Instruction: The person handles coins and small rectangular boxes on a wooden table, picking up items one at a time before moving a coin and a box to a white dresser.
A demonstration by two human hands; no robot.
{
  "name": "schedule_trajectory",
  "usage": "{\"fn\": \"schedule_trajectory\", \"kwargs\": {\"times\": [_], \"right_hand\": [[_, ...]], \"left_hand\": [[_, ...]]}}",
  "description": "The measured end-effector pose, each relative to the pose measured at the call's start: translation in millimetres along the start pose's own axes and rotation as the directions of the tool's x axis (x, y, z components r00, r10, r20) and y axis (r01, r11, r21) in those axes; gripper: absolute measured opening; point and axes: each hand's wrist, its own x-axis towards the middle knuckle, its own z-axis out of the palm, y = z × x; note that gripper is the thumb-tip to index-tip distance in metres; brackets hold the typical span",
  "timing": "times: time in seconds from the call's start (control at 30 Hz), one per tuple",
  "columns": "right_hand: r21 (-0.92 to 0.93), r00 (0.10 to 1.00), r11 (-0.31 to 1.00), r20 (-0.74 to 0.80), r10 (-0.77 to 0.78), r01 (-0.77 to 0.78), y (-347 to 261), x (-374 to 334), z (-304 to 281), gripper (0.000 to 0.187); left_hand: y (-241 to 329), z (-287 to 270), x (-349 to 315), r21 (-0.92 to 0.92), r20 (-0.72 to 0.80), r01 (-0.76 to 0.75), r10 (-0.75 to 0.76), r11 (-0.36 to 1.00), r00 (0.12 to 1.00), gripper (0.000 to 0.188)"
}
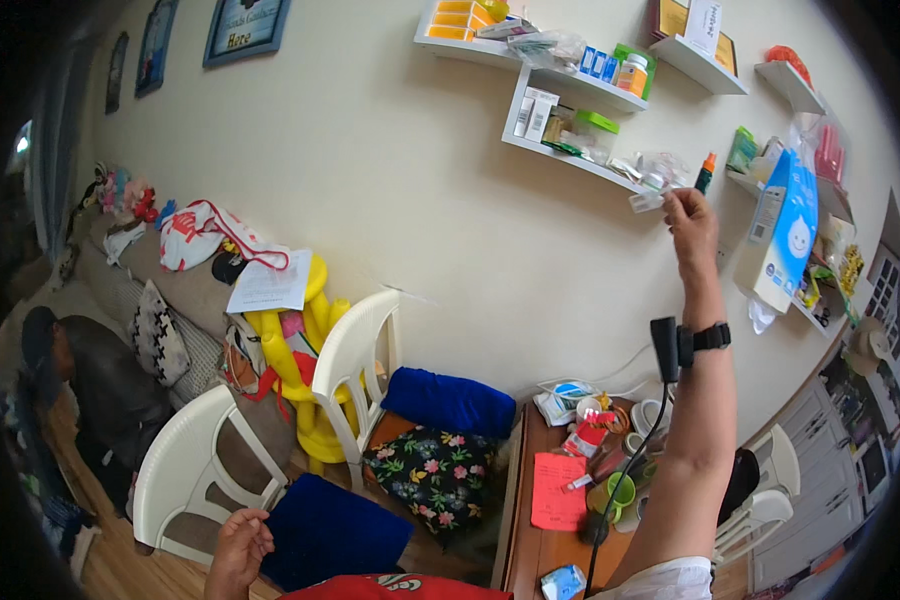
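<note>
My right hand (692,225) is raised high on the right, at the end of the lower wall shelf (570,160). Thumb and fingertips pinch a small clear-and-white plastic packet (647,202) just off the shelf edge; its contents are too small to tell. Close beside these fingers a dark green bottle with an orange cap (706,172) stands upright. Low on the left, my left hand (240,548) has its fingers curled in, with nothing visible in them. It is nearest to a white plastic chair (185,450) with a dark blue cushion (335,530).
Shelves hold boxes, a supplement bottle (632,75) and a green-lidded container (597,123). A large blue-and-white package (785,230) hangs right of my arm. Below is a wooden table (530,550) with a green mug (615,490). A person (100,390) is at the far left.
</note>
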Motion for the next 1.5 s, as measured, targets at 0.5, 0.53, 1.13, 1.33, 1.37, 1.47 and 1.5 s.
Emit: {"fn": "schedule_trajectory", "kwargs": {"times": [0.5,0.53,1.13,1.33,1.37,1.47,1.5], "right_hand": [[-0.469,0.941,0.819,0.092,-0.325,0.329,71.9,121.4,76.7,0.012],[-0.464,0.940,0.821,0.094,-0.329,0.334,75.1,123.0,79.5,0.012],[-0.571,0.798,0.571,0.298,-0.524,0.589,95.6,121.0,95.9,0.008],[-0.343,0.924,0.861,0.074,-0.375,0.376,75.9,120.5,109.4,0.014],[-0.338,0.925,0.863,0.073,-0.374,0.376,77.8,125.2,114.8,0.014],[-0.015,0.983,0.983,-0.027,-0.181,0.181,86.3,149.7,124.2,0.018],[-0.009,0.983,0.983,-0.029,-0.183,0.182,88.4,155.7,132.3,0.018]], "left_hand": [[-16.8,73.6,58.3,0.010,-0.200,-0.040,0.041,0.999,0.979,0.012],[-21.2,64.2,60.1,0.006,-0.191,-0.062,0.062,0.998,0.980,0.012],[-26.3,80.6,63.0,-0.049,-0.320,-0.021,0.005,0.999,0.947,0.008],[-30.2,71.1,65.7,-0.054,-0.288,-0.041,0.024,0.998,0.957,0.008],[-29.8,70.7,64.8,-0.072,-0.289,-0.060,0.036,0.996,0.957,0.008],[-28.6,72.5,62.7,-0.065,-0.260,-0.072,0.053,0.995,0.964,0.008],[-28.1,72.6,62.2,-0.065,-0.262,-0.078,0.058,0.995,0.963,0.008]]}}
